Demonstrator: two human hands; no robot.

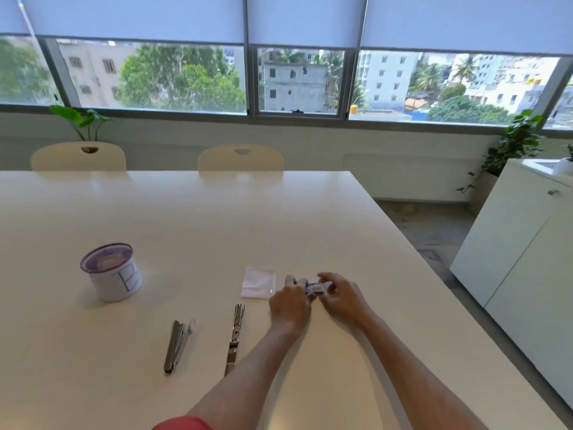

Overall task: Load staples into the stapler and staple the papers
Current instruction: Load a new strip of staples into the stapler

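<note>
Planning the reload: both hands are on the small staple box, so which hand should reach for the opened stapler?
Left, probably. The left hand is nearer the opened stapler, which lies just to its left on the table. The right hand sits farther away and can hold the staple box.

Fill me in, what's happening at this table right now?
A person is holding a small staple box between both hands, left hand and right hand, seemingly opening it. Two metal staplers lie untouched on the white table: one to the left, another flat beside the left forearm. The small white papers lie just beyond the hands, not yet stapled. A labelled tub stands further left.
</note>
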